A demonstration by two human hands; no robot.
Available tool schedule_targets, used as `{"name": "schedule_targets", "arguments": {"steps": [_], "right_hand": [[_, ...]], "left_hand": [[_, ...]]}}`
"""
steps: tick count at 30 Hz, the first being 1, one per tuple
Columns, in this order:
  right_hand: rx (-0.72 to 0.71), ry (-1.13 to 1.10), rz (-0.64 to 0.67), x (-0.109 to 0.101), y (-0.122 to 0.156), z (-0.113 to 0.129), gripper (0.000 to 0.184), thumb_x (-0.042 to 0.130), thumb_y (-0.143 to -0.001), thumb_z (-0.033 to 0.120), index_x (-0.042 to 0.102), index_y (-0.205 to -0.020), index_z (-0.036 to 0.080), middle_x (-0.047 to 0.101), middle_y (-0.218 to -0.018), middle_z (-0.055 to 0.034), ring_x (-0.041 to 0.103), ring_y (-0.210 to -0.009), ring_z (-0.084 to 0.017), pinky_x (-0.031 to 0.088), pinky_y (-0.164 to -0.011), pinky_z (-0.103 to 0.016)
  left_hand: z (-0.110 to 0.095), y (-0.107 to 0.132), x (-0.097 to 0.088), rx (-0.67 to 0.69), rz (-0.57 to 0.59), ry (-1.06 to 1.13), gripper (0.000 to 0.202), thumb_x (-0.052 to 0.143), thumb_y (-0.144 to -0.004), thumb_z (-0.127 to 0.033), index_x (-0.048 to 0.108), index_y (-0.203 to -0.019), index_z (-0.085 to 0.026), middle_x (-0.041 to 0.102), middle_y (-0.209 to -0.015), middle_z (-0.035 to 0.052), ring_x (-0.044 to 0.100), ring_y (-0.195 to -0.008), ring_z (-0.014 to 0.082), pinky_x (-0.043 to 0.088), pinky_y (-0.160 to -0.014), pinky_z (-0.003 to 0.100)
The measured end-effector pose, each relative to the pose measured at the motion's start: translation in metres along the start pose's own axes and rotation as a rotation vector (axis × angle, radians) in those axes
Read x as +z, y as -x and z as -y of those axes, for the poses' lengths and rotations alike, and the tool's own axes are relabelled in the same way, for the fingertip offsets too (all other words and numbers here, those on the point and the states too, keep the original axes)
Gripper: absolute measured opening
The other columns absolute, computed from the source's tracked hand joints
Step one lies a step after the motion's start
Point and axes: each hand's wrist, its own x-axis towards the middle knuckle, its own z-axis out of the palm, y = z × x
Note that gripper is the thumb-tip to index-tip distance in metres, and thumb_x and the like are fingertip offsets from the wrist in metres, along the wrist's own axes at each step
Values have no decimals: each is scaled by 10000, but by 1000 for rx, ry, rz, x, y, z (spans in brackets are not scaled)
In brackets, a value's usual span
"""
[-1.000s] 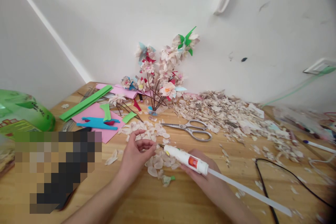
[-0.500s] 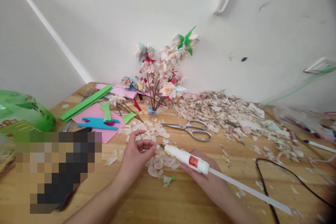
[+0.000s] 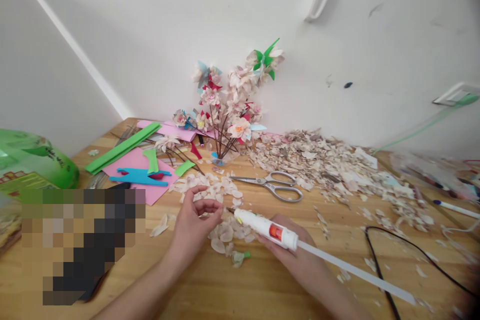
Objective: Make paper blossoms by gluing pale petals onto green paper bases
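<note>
the right hand (image 3: 287,255) grips a white glue gun (image 3: 258,224), its dark nozzle (image 3: 231,210) pointing at the left hand (image 3: 195,217), whose thumb and fingertips seem pinched on a small pale piece (image 3: 225,209), perhaps a petal, too tiny to make out. loose petals (image 3: 218,245) lie beneath on the wooden desk (image 3: 210,292), with metal scissors (image 3: 262,180) just beyond and flowers (image 3: 240,129) standing near the wall (image 3: 225,15).

Gun (image 3: 262,227): slight change of angle observed over the last second. Its front end, by the nozzle (image 3: 231,210), now sits marginally lower, toward 6 o'clock. The tail of the stick (image 3: 356,268), pointing to 4 o'clock, has risen slightly toward 12.
</note>
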Motion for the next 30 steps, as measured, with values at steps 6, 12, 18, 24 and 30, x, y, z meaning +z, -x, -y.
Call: {"name": "schedule_targets", "arguments": {"steps": [6,12,18,24,30], "right_hand": [[-27,15,-12,1,0,-1,221,521,-818,344,478,-646,212,529,-623,29,511,-558,-145,371,-509,-247],[-8,-11,6,1,1,0,213,511,-828,345,483,-663,213,529,-631,28,507,-560,-145,376,-513,-247],[-15,13,4,-4,-3,5,248,489,-837,344,447,-631,211,520,-625,27,510,-554,-143,374,-500,-241],[-13,8,9,-2,-1,3,207,508,-830,341,493,-669,214,534,-632,32,506,-554,-140,379,-513,-244],[-15,27,9,-2,-1,1,229,512,-825,360,496,-650,212,542,-634,25,518,-565,-150,385,-518,-251]], "left_hand": [[-3,1,2,-14,-8,2,524,680,-616,-223,350,-1022,-212,617,-699,-22,579,-709,164,559,-531,311],[-4,1,3,-25,-10,-1,531,680,-613,-218,347,-1026,-216,610,-695,-28,573,-700,161,555,-500,293],[-4,2,3,-42,-13,2,539,687,-603,-222,348,-1022,-215,612,-691,-27,575,-698,162,555,-493,292],[-4,2,2,-39,-14,16,544,694,-593,-231,356,-1019,-222,615,-688,-32,589,-701,168,555,-496,294],[-5,2,3,-56,-23,14,556,709,-573,-241,367,-1010,-220,619,-693,-25,607,-707,184,549,-467,291]]}}
